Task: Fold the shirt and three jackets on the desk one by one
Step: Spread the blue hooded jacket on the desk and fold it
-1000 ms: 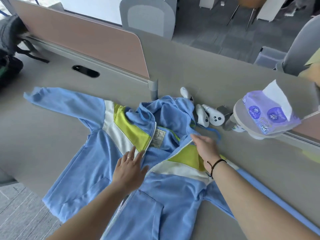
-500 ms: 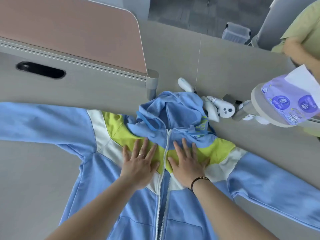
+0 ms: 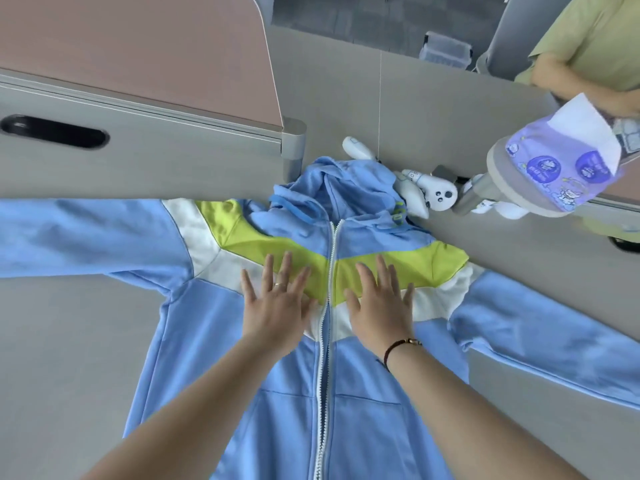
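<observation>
While both palms lie flat on cloth, the left hand (image 3: 277, 306) and the right hand (image 3: 379, 306) keep their fingers straight and slightly spread, grasping nothing, one either side of a white zipper (image 3: 327, 306). Under the fingertips runs the lime-green chest band of a light blue zip-up hooded jacket with white and green panels (image 3: 221, 358), spread front-up on the grey desk (image 3: 69, 341). Its long axis runs from the hem near the wrists away past the fingertips to the rumpled hood (image 3: 339, 192); the sleeves reach out sideways well beyond each hand. Just past the hood lie white handheld controllers (image 3: 438, 195). Farther right of the right fingers, a purple soft tissue pack (image 3: 561, 168) with a white sheet sticking out sits on a round grey stand; its print is unreadable. Beyond the left fingers stands a pinkish desk divider panel (image 3: 138, 46).
</observation>
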`<action>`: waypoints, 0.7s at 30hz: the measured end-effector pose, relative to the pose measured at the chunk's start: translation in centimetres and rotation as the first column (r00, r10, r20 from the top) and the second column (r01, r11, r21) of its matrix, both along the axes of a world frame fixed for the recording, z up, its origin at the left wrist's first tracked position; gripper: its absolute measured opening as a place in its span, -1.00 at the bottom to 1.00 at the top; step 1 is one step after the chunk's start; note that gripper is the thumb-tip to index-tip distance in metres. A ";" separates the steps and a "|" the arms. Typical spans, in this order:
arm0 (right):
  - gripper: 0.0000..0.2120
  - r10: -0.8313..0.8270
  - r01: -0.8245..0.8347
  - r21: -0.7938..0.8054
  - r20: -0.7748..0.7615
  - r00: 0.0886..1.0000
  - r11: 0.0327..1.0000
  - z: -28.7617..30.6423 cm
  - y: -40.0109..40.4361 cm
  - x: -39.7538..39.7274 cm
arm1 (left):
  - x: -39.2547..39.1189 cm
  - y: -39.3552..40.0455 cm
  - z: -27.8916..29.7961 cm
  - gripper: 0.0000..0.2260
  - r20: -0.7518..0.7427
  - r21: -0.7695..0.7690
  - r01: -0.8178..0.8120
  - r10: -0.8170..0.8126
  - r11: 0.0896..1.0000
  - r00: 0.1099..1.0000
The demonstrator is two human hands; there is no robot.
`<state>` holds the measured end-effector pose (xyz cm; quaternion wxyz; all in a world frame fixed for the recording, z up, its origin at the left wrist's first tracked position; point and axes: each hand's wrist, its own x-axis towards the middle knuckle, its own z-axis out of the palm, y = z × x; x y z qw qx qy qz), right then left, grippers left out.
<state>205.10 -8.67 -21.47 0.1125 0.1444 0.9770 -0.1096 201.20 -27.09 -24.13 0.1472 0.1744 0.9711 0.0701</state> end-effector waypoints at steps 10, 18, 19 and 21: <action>-0.28 -0.089 0.089 0.001 0.114 0.990 0.996 -2.9 -2.7 25.7 | 22.3 -10.7 -1.1 -0.29 0.005 0.011 -0.072 0.072 0.997 0.997; -0.28 -0.046 0.046 0.004 0.260 0.965 0.999 -2.5 -1.4 27.4 | 22.0 -7.2 1.2 -0.28 0.022 -0.012 -0.324 0.324 0.946 0.946; -0.25 -0.033 0.043 -0.025 0.298 0.954 0.999 -2.1 -1.3 27.2 | 21.1 -6.2 1.7 -0.31 -0.021 0.035 -0.355 0.355 0.934 0.934; -0.20 0.010 0.005 -0.050 0.292 0.956 0.999 -1.8 -1.0 27.1 | 19.0 -3.9 2.8 -0.40 -0.086 0.118 -0.377 0.388 0.919 0.918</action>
